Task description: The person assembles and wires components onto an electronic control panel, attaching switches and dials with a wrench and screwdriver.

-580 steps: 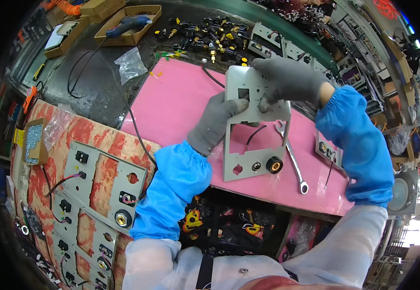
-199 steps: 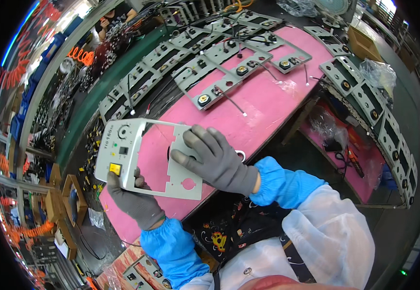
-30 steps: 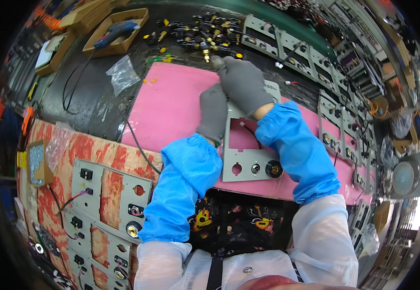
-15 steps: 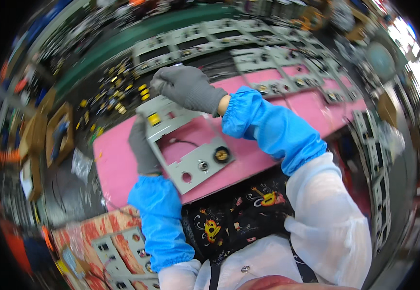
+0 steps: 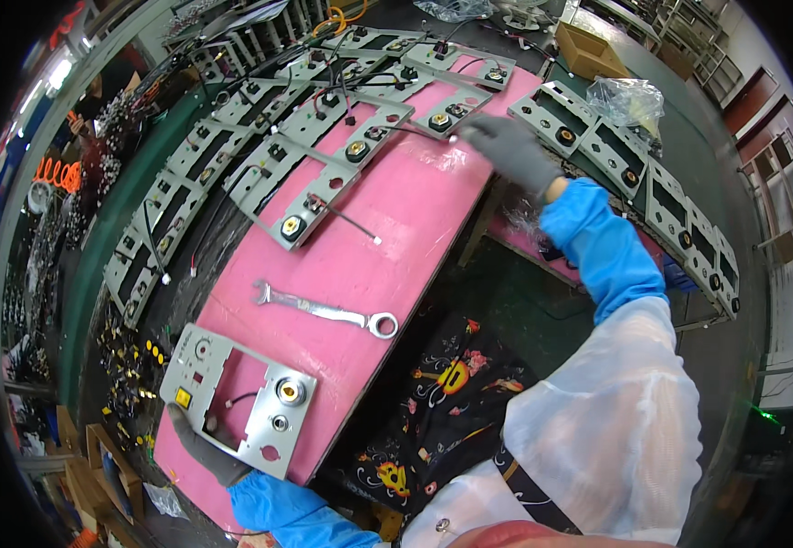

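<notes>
My left hand (image 5: 203, 449), in a grey glove, grips the lower left edge of a grey metal panel (image 5: 257, 437). The panel rests on the pink mat (image 5: 364, 256). It has a large rectangular cutout, a yellow square button (image 5: 183, 397), a brass-centred round fitting (image 5: 291, 391) and a short cable inside the cutout. My right hand (image 5: 510, 153), also gloved, reaches to the far right mat edge, fingers extended beside another panel (image 5: 451, 111) and a loose white cable connector (image 5: 454, 139). Whether it touches them is unclear. Between my hands lies a combination wrench (image 5: 323, 310), held by neither.
Several similar panels with dangling cables (image 5: 309, 196) cover the mat's far side. Another row of panels (image 5: 620, 160) stands on the right. Small yellow and black parts (image 5: 131, 361) are heaped at left. A cardboard box (image 5: 590, 53) and clear plastic bag (image 5: 629, 102) sit at far right.
The view has swung to the right. My right hand has left the held panel and moved far right. The wrench now shows on the mat. My left hand keeps its grip.
</notes>
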`<state>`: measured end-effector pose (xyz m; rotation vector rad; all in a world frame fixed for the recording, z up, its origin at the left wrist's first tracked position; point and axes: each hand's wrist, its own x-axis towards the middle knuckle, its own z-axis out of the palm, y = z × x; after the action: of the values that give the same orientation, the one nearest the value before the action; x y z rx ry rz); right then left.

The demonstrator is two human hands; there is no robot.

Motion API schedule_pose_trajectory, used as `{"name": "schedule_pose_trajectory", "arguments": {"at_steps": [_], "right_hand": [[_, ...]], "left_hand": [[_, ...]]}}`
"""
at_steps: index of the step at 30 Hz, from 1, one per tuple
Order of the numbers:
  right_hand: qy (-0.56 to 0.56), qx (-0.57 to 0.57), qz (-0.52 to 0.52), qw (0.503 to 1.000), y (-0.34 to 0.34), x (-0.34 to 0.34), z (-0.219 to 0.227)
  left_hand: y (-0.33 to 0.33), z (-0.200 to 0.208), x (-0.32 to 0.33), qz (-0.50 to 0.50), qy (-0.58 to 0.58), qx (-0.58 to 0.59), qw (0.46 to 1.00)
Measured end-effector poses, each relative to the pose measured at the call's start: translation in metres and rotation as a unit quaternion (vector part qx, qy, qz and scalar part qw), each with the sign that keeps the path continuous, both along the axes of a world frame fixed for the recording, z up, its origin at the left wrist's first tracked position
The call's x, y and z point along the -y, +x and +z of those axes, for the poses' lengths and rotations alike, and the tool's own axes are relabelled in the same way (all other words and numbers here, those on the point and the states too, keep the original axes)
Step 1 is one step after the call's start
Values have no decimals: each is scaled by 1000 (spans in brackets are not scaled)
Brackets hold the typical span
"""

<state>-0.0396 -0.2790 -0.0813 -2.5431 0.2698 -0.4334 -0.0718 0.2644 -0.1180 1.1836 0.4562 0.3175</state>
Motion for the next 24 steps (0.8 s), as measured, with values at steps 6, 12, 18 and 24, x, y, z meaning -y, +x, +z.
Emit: {"name": "schedule_pose_trajectory", "arguments": {"at_steps": [6, 12, 18, 24], "right_hand": [[-79, -42, -168, 982, 12, 145, -4], [-220, -170, -273, 921, 72, 264, -12], [-354, -226, -339, 842, 127, 307, -34], [-380, -228, -365, 819, 180, 378, -70]], "left_hand": [[10, -25, -15, -38, 18, 29, 999], [30, -34, 9, -51, 31, 17, 998], [47, -30, 18, -45, 61, 6, 997], [76, -33, 33, -38, 85, 1, 996]]}}
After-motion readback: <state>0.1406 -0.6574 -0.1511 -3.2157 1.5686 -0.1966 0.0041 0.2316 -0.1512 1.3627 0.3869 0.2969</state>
